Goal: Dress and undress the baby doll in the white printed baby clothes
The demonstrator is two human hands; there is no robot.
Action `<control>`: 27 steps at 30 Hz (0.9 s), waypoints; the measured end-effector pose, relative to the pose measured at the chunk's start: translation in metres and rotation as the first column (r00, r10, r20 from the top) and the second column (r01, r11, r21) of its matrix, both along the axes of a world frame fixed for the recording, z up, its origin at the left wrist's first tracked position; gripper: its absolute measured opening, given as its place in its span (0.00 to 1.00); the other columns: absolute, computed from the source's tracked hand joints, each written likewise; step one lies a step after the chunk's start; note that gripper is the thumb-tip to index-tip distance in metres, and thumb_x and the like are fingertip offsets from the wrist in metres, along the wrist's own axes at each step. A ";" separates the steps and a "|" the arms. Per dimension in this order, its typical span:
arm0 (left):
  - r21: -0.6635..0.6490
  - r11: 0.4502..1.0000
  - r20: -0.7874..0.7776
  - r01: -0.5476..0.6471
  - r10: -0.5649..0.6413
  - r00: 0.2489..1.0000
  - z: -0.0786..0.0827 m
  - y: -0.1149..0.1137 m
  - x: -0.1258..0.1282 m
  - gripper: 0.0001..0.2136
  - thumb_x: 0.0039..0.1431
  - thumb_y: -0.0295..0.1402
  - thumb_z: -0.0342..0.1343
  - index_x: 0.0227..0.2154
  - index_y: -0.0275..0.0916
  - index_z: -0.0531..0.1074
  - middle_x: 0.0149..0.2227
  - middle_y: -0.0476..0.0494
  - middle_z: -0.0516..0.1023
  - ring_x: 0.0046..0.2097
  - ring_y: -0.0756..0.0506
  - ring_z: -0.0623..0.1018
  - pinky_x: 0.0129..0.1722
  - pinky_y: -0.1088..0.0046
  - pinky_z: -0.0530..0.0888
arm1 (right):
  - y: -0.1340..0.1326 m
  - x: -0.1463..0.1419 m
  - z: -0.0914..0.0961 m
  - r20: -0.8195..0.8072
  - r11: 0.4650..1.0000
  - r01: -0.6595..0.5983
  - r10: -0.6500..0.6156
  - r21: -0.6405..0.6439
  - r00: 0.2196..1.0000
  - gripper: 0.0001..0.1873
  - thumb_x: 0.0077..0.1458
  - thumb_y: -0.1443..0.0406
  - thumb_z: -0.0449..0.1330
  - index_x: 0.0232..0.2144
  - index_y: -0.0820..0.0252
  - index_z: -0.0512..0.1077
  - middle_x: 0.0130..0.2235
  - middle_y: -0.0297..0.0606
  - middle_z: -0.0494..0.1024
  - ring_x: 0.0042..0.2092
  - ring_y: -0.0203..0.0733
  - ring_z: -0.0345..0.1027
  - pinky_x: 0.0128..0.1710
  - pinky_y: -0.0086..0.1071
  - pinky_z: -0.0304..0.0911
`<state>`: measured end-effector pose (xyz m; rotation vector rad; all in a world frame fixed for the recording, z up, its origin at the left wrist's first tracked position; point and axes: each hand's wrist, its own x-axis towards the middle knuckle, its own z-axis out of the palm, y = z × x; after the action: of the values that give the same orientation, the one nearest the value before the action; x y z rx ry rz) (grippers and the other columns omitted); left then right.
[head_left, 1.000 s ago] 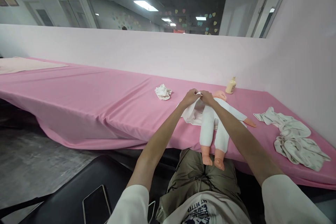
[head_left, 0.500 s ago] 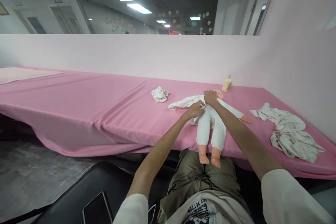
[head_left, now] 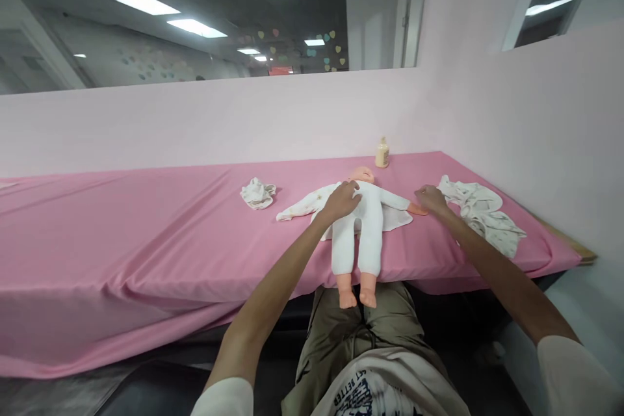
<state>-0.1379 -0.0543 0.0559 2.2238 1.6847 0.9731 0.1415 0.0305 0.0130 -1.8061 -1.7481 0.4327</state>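
Observation:
A baby doll (head_left: 363, 224) in a white suit lies on its back on the pink table (head_left: 146, 227), feet hanging over the near edge. Under it lies a cream garment (head_left: 305, 206), one sleeve spread out to the left. My left hand (head_left: 341, 200) rests on the doll's shoulder and chest, fingers bent. My right hand (head_left: 429, 198) is at the doll's outstretched hand on the right, fingers curled around it.
A small crumpled white cloth (head_left: 257, 193) lies left of the doll. A heap of pale clothes (head_left: 480, 211) lies at the right near the wall. A small cream bottle (head_left: 382, 153) stands at the back by the pink partition.
Both hands have left the garment at the doll's neck. The left hand settled on the doll's chest, the right hand moved out to the doll's hand. The camera turned right.

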 end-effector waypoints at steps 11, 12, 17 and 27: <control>-0.145 0.980 -0.763 0.139 -0.200 0.615 -0.031 0.080 0.124 0.19 0.56 0.28 0.54 0.52 0.36 0.67 0.51 0.35 0.73 0.53 0.39 0.72 0.52 0.63 0.66 | 0.028 0.015 -0.022 -0.396 0.948 -0.231 0.130 -0.220 0.909 0.12 0.51 0.59 0.61 0.24 0.63 0.70 0.19 0.35 0.69 0.22 0.35 0.62 0.24 0.27 0.57; -0.146 0.982 -0.769 0.124 -0.191 0.610 -0.033 0.083 0.124 0.19 0.56 0.29 0.55 0.51 0.36 0.67 0.50 0.35 0.73 0.53 0.39 0.73 0.53 0.64 0.66 | 0.028 0.016 -0.022 -0.475 0.934 -0.280 0.148 -0.221 0.868 0.11 0.51 0.59 0.62 0.26 0.63 0.70 0.19 0.34 0.70 0.22 0.34 0.62 0.24 0.26 0.58; -0.117 0.993 -0.695 0.023 -0.098 0.712 -0.023 0.095 0.115 0.17 0.56 0.32 0.55 0.48 0.36 0.67 0.49 0.36 0.75 0.49 0.38 0.75 0.45 0.65 0.70 | 0.031 0.019 -0.012 -0.831 0.939 -0.323 0.082 -0.122 0.551 0.10 0.60 0.60 0.56 0.34 0.63 0.69 0.25 0.36 0.72 0.27 0.34 0.67 0.30 0.26 0.66; -0.060 0.998 -0.403 -0.016 -0.010 0.915 -0.004 0.106 0.083 0.12 0.56 0.36 0.55 0.41 0.37 0.65 0.44 0.37 0.76 0.44 0.39 0.76 0.40 0.66 0.68 | 0.031 -0.030 -0.014 -0.564 0.933 -0.345 0.230 -0.104 0.793 0.10 0.47 0.70 0.64 0.34 0.64 0.70 0.36 0.42 0.75 0.42 0.43 0.68 0.40 0.31 0.63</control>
<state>-0.0548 0.0518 0.0522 2.5081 1.8435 0.4692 0.1119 0.0616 -0.0007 -1.3390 -1.5977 1.1699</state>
